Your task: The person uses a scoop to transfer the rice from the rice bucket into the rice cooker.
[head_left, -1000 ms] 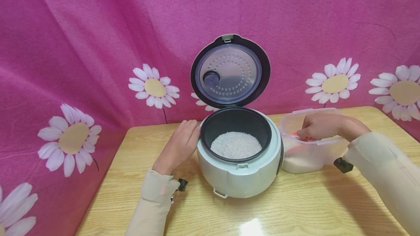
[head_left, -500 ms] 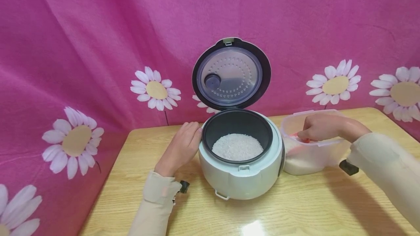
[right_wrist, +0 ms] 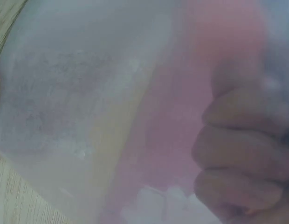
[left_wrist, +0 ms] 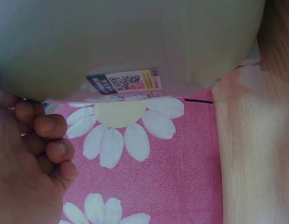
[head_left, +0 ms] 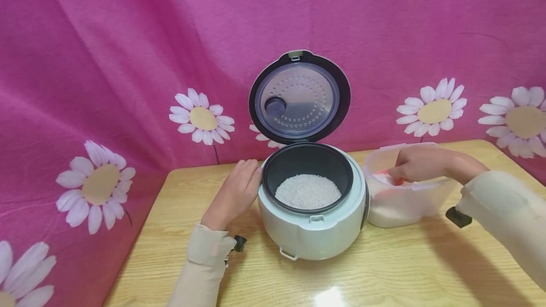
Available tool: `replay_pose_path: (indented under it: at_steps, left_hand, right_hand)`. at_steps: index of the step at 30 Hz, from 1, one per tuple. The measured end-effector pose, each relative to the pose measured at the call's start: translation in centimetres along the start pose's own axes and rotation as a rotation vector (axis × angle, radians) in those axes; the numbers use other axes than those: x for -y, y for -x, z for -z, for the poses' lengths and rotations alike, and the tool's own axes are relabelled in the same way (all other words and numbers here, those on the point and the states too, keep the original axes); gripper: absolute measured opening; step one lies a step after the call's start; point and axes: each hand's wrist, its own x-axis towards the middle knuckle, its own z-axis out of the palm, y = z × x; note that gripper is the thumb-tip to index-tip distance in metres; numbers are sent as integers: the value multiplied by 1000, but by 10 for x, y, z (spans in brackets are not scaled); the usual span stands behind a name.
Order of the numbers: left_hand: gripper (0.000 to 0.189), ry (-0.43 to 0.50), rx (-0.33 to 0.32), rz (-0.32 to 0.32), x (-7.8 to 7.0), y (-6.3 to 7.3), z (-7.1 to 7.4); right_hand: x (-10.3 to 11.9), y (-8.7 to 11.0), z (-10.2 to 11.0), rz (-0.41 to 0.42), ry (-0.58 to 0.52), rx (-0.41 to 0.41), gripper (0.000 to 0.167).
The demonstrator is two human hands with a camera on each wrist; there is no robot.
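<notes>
**Filling looks well begun, with the closing step not yet done**

Head view: The rice cooker (head_left: 313,238) stands on the table (head_left: 166,255), its lid (head_left: 304,91) raised at twelve o'clock. A broad heap of rice (head_left: 308,192) already covers the floor of the black pot (head_left: 307,160), so I judge that at least one load is in. At three o'clock, just beside the cooker, is the clear tub (head_left: 426,200), with plenty of rice left in its lower part. The right hand (head_left: 420,162) reaches into the tub from above, its fingers clamped on a red scoop (head_left: 399,182); this seems the scooping part of the work. The left hand (head_left: 233,193) touches the cooker's rim at about nine o'clock.

Left wrist view: The left hand's fingers are curled beside the cooker's wall, near a printed label (left_wrist: 126,84). I cannot tell whether they grip the cooker or merely rest against it.

Right wrist view: Through the hazy tub wall, the right hand's fingers are bent together, with the blurred red of the scoop toward one o'clock. How much it carries cannot be told.
</notes>
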Motion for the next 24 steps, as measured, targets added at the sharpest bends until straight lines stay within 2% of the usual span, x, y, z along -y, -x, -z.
replay_pose_path:
  at_steps: [7, 14, 24]
  left_hand:
    - [22, -9, -6, -9, 0, 1, 0]
    - [22, -6, -11, -7, 0, 1, -1]
    - [21, 5, -5, -1, 1, 0, -1]
  right_hand:
    - [2, 5, 1, -12, -22, -14, 31]
    - [4, 10, 2, -22, -27, -67, 24]
    - [6, 18, 5, -43, -90, -87, 30]
